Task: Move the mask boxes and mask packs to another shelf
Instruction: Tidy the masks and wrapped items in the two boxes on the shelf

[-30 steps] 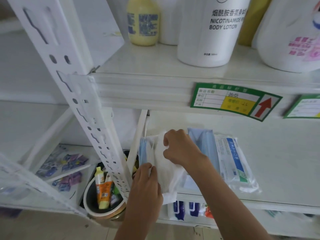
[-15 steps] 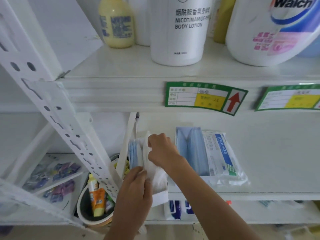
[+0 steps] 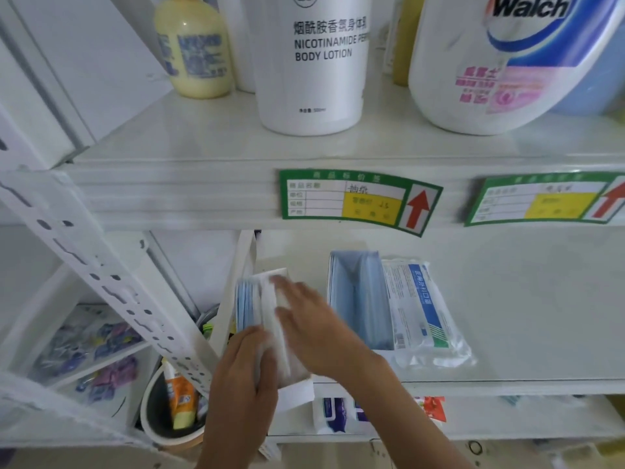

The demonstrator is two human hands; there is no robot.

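Left hand (image 3: 241, 374): still gripped mask box (image 3: 270, 319) at near end.
Right hand (image 3: 311, 328): had uncurled, fingers spread flat on it.

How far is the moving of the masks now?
Nothing looks moved yet. Both hands, left and right, are on the white mask box at the shelf's left end. The open blue mask box and sealed mask pack still wait there.
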